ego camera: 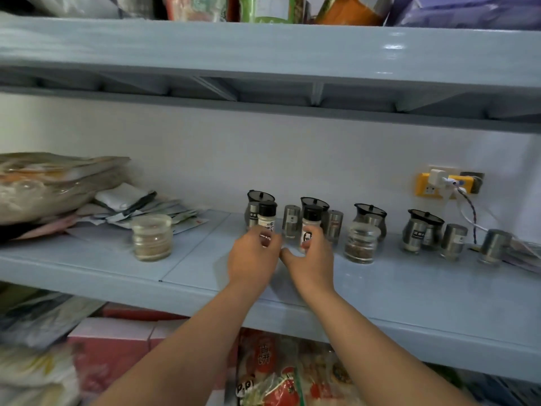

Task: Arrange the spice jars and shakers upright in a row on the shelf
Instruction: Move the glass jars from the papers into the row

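Two black-capped spice bottles are sitting upright near the middle of the shelf (pixel 205 268), each gripped low on its body. The left hand (pixel 253 254) is curling its fingers round the left bottle (pixel 267 216), and the right hand (pixel 311 257) is wrapping the right bottle (pixel 311 222) with its thumb reaching toward the other hand. I cannot tell whether their bases are touching the board.

The hands are working almost knuckle to knuckle, so the likeliest slip is one bottle clipping the other as they are being shifted. Just behind them a steel shaker (pixel 291 221) is standing between the two caps, and any push backward is risking a topple. The glass jar (pixel 361 243) is waiting near the right wrist, where a sideways sweep could be nudging it toward the front edge. The low grips are also leaving the tall tops free to tilt.
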